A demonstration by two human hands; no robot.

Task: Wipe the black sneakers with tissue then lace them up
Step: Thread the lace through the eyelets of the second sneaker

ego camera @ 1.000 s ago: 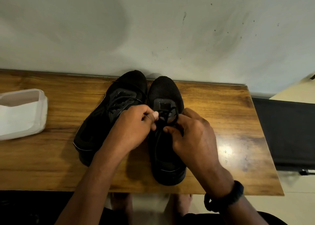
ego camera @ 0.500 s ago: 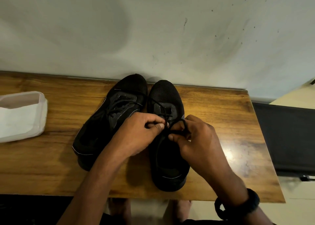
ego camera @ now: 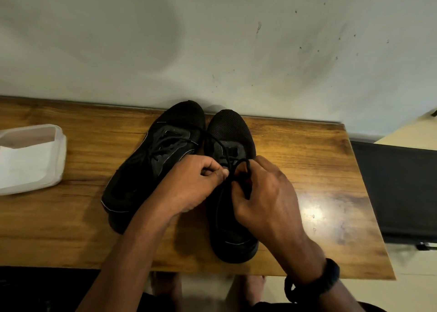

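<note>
Two black sneakers stand side by side on the wooden table [ego camera: 307,160], toes toward the wall. The left sneaker [ego camera: 151,160] is laced and angled to the left. Over the tongue of the right sneaker [ego camera: 231,132] both hands meet. My left hand [ego camera: 191,181] pinches one end of the black shoelace [ego camera: 236,165] between thumb and fingers. A loop of that lace is gripped by my right hand [ego camera: 264,193], and the loop arches above its fingers. The hands hide the middle of the right sneaker.
A white tissue pack [ego camera: 28,158] lies at the table's left end. A pale wall runs right behind the table. A black seat or bench [ego camera: 397,193] stands past the table's right edge. A dark band circles my right wrist.
Both hands have drawn back toward me along the right sneaker. A lace loop has formed in my right hand, with the lace pulled up out of the eyelets.
</note>
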